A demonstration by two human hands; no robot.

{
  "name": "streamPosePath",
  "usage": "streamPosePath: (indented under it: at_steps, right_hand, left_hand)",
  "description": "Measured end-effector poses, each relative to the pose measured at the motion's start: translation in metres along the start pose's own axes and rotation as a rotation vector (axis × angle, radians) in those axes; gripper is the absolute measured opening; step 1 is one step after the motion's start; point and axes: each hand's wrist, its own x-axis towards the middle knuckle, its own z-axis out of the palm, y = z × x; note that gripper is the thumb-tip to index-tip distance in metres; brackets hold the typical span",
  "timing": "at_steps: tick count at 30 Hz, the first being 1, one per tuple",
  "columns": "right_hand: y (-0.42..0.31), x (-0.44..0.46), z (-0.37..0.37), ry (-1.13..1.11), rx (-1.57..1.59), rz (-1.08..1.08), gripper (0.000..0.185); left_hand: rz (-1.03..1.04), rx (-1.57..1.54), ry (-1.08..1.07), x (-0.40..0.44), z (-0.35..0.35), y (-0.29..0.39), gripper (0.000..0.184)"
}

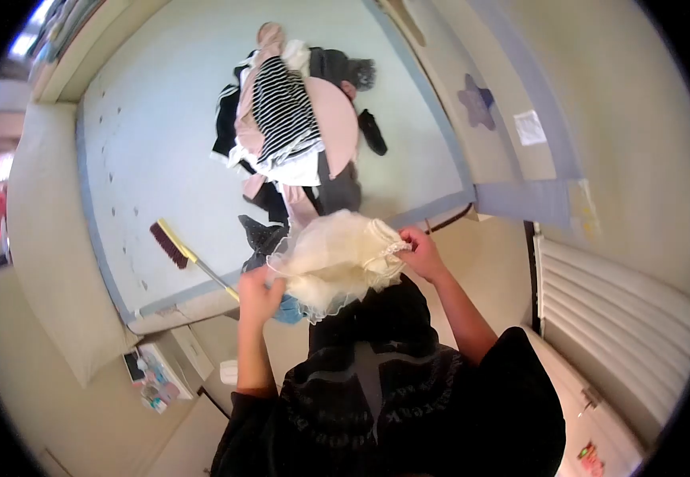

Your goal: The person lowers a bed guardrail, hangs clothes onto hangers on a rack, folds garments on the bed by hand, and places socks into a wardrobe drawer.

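Note:
A cream, ruffled garment of sheer fabric (329,258) is stretched between my two hands, in front of my body at the bed's near edge. My left hand (260,294) grips its left side by the frilled hem. On the other side, my right hand (422,253) pinches the gathered, beaded-looking end. Just beyond the garment lies a heap of clothes, with a black-and-white striped piece (281,107) on top, a pink piece (335,123) beside it and dark and white pieces around and below.
The bed (154,151) has a pale blue cover. A brush (171,243) with a yellow handle lies at its near left. A small black item (372,132) sits right of the heap. A white radiator (615,302) stands right; a cabinet (190,350) holds small items at lower left.

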Motion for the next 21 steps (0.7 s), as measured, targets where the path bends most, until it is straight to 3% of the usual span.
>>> streamPosePath:
  at_steps: [3, 5, 7, 11, 12, 13, 16, 21]
  right_hand:
    - [-0.064, -0.019, -0.027, 0.112, -0.079, 0.013, 0.021]
    - [-0.069, -0.035, -0.039, 0.179, -0.141, 0.135, 0.026]
    - [-0.089, -0.054, -0.042, 0.298, -0.073, 0.079, 0.024]
    - [-0.098, -0.094, -0.040, 0.592, -0.047, 0.006, 0.022]
    - [-0.101, -0.102, -0.039, 0.673, -0.085, -0.040, 0.021]
    - [-0.108, -0.111, -0.041, 0.756, -0.126, -0.086, 0.021]
    - [-0.122, -0.150, -0.052, 0.935, -0.365, -0.239, 0.022]
    - [-0.134, -0.229, -0.063, 1.097, -0.447, -0.275, 0.025]
  left_hand:
    - [0.019, -0.029, -0.057, 0.017, -0.001, 0.012, 0.025]
    - [0.009, -0.027, -0.109, 0.030, -0.002, 0.021, 0.019]
    - [0.050, -0.030, -0.174, 0.041, -0.002, 0.023, 0.019]
    - [0.163, 0.116, -0.368, 0.059, 0.000, 0.032, 0.033]
    - [0.182, 0.198, -0.427, 0.064, 0.003, 0.041, 0.037]
    - [0.323, 0.068, -0.404, 0.065, 0.011, 0.042, 0.051]
    - [0.328, 0.165, -0.512, 0.071, 0.016, 0.065, 0.056]
    - [0.459, 0.001, -0.659, 0.067, 0.062, 0.130, 0.034]
